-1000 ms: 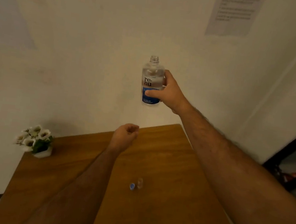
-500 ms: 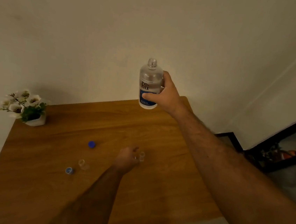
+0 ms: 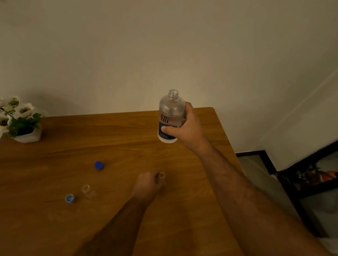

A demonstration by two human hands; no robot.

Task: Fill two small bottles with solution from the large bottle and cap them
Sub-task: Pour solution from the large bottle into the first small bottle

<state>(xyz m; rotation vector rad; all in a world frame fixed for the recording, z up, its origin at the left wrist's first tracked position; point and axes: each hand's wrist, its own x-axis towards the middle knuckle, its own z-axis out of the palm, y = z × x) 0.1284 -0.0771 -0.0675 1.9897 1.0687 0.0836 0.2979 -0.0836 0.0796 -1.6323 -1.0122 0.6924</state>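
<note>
My right hand grips the large clear bottle with a blue label, upright and uncapped, above the far side of the wooden table. My left hand rests on the table with its fingers closed around a small clear bottle, whose open mouth shows at the fingertips. A second small clear bottle stands open to the left, with a light blue cap beside it. A dark blue cap lies farther back.
A white pot of white flowers stands at the table's far left corner against the wall. Right of the table the floor drops away to a black-framed shelf. A pale surface shows below the table's near right edge.
The view has tilted down, showing more of the table. My left hand went down from mid-air onto the small bottle. My right hand has lowered the large bottle closer to the table.
</note>
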